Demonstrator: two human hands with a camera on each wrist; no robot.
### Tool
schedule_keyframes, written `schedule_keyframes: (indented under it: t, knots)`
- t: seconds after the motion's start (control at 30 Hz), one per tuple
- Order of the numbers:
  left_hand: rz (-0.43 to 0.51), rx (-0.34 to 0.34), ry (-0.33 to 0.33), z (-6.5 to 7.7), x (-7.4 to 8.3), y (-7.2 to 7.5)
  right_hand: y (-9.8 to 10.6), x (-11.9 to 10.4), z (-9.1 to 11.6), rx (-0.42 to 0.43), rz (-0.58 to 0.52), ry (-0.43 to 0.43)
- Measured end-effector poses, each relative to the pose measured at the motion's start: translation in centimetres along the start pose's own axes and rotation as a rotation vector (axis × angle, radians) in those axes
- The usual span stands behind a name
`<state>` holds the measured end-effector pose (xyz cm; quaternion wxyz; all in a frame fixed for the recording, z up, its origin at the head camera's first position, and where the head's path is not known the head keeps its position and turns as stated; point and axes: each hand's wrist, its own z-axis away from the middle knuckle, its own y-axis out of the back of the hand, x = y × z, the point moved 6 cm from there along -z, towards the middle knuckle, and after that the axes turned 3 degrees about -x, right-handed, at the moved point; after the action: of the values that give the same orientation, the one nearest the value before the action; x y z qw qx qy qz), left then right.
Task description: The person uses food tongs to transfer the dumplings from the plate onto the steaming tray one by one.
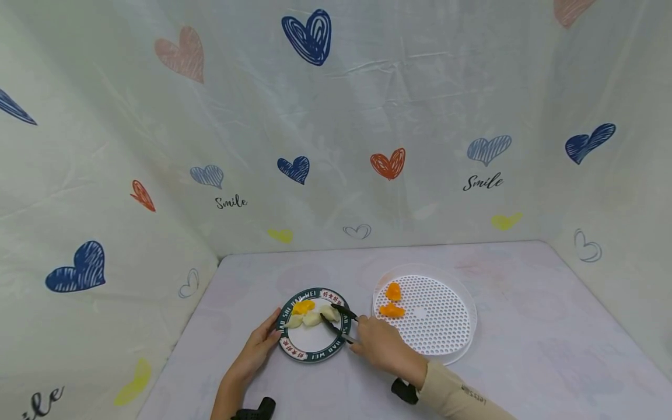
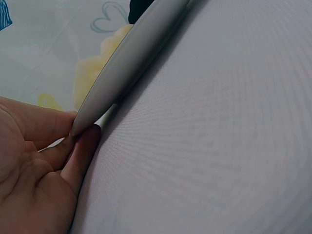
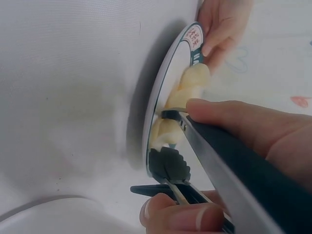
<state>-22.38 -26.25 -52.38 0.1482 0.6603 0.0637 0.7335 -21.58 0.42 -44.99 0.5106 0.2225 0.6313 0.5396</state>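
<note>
My left hand point(image 1: 255, 350) pinches the left rim of a round plate point(image 1: 312, 340) with a dark green lettered border. In the left wrist view, the thumb and fingers grip the plate's edge point(image 2: 122, 63). On the plate lie several pale pieces of food point(image 1: 312, 319) and a yellow piece point(image 1: 303, 307). A pair of tongs point(image 3: 169, 165) with dark tips and metal arms is held in my right hand point(image 1: 385, 344). The tong tips straddle the pale piece point(image 1: 329, 313) at the plate's right side; I cannot tell whether they press on it.
Right of the plate, a round white perforated tray point(image 1: 436, 326) with a clear outer rim holds two orange pieces point(image 1: 392, 311). The right forearm passes over its near side. A curtain point(image 1: 336, 116) printed with hearts hangs behind the pale table point(image 1: 525, 350).
</note>
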Motion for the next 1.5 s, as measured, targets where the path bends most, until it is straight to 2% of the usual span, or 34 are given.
schedule_keyframes:
  t: [0.27,0.73,1.13,1.27,1.5]
  knots:
    - [-0.003,0.001,0.003,-0.1,0.1,0.0,0.0,0.1,0.2,0.032,0.039,0.035]
    - [-0.010,0.008,0.006,-0.5,-0.3,0.0,0.6,0.6,0.7,0.049,-0.046,0.048]
    - [-0.005,0.005,0.012,-0.3,-0.2,0.0,2.8,1.1,1.8,0.054,-0.152,0.052]
    - [0.002,0.010,0.030,-0.3,-0.3,0.1,3.5,1.6,2.3,0.059,-0.194,0.035]
    - [-0.013,0.003,0.017,-0.3,-0.3,0.0,4.3,2.8,3.0,0.070,-0.224,-0.003]
